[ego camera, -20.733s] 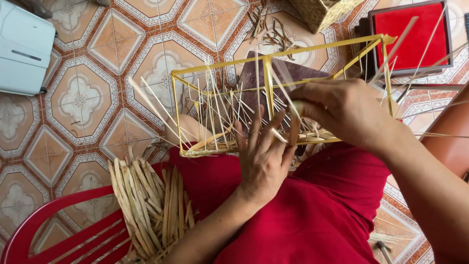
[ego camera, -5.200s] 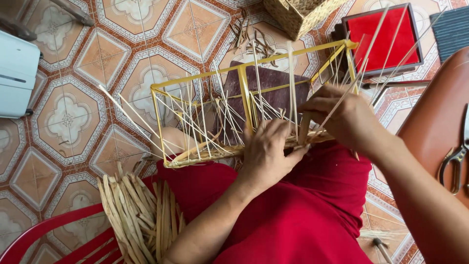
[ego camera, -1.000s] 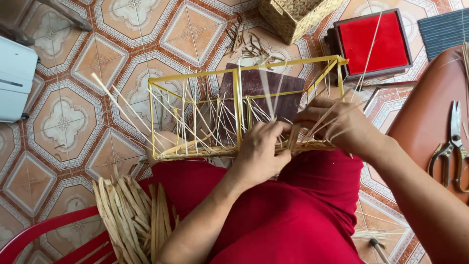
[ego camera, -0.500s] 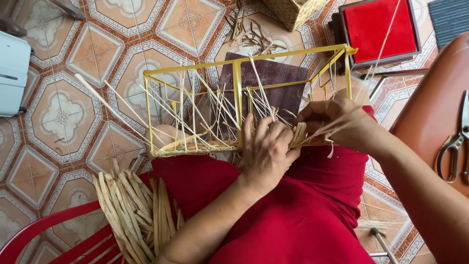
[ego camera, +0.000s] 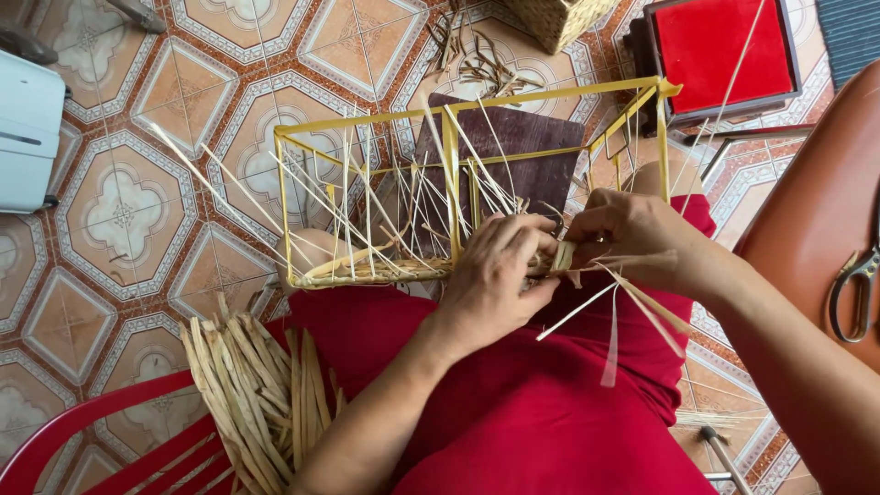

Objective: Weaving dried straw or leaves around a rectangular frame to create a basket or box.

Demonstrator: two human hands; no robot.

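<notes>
Two hands meet on the red lap: left hand [ego camera: 500,275] and right hand [ego camera: 632,238], each grip pinched on pale straw strips [ego camera: 559,257] at the woven base of the yellow wire frame [ego camera: 451,174]. Beyond lies the tiled floor [ego camera: 119,202].

Soft, even daylight fills the view with faint shadows and no harsh glare, the centre is sharp, and slight wide-angle stretching with mild softness shows toward nine and three o'clock.
</notes>
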